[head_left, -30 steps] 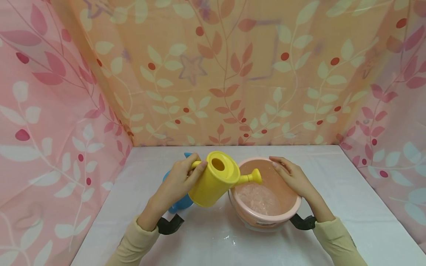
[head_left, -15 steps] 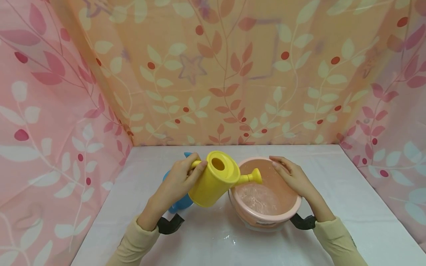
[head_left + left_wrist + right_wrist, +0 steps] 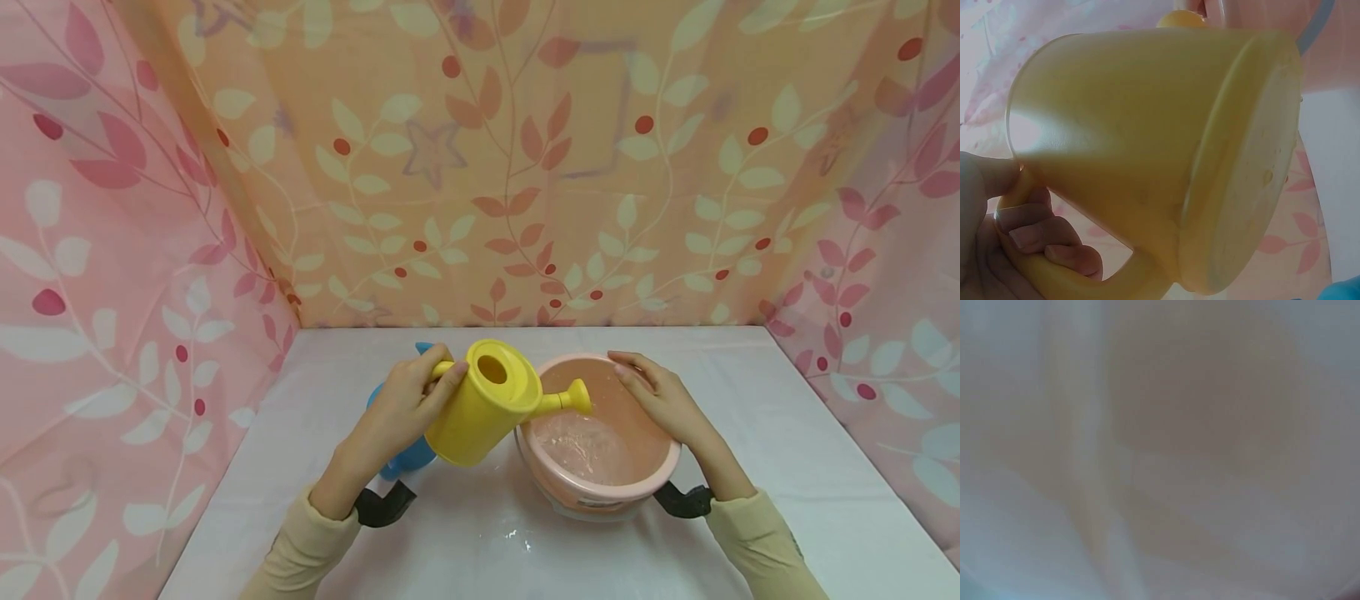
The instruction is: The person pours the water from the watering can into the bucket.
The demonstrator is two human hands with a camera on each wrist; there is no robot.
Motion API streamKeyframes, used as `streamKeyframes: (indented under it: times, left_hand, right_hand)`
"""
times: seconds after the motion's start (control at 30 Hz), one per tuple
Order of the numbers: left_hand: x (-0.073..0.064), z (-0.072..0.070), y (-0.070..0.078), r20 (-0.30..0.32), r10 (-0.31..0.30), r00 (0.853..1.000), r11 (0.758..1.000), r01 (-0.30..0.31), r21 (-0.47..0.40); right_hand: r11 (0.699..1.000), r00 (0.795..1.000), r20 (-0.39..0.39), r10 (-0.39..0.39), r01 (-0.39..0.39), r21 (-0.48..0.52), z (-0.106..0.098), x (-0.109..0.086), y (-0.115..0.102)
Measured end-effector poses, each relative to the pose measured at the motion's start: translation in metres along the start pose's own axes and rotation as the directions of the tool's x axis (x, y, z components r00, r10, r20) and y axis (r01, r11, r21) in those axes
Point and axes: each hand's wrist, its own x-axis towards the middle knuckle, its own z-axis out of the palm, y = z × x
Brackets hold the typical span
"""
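The left hand (image 3: 408, 398) still grips the tilted can (image 3: 483, 417), the right hand (image 3: 658, 400) the basin (image 3: 600, 490) at right, so pouring seemingly continues.

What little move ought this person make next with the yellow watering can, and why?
I'd probably tip the watering can slightly further with the left hand. It is tilted, its spout hangs over the pink basin with water inside, and the right hand rests on the basin, which may help steady it. Whether water is leaving the spout is hard to tell.
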Motion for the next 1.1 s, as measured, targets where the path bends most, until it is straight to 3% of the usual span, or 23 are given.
streamKeyframes:
  times: [0.47, 1.1]
  left_hand:
    - [0.0009, 0.0002, 0.0004, 0.003, -0.009, 1.0, 1.0, 0.009, -0.017]
    - [0.0016, -0.0014, 0.0025, 0.019, 0.005, 1.0, 1.0, -0.006, 0.006]
  right_hand:
    - [1.0, 1.0, -0.006, 0.008, -0.008, 0.013, -0.0009, -0.0011, -0.0071]
    - [1.0, 1.0, -0.01, 0.004, -0.004, 0.014, 0.0009, 0.0006, 0.0]
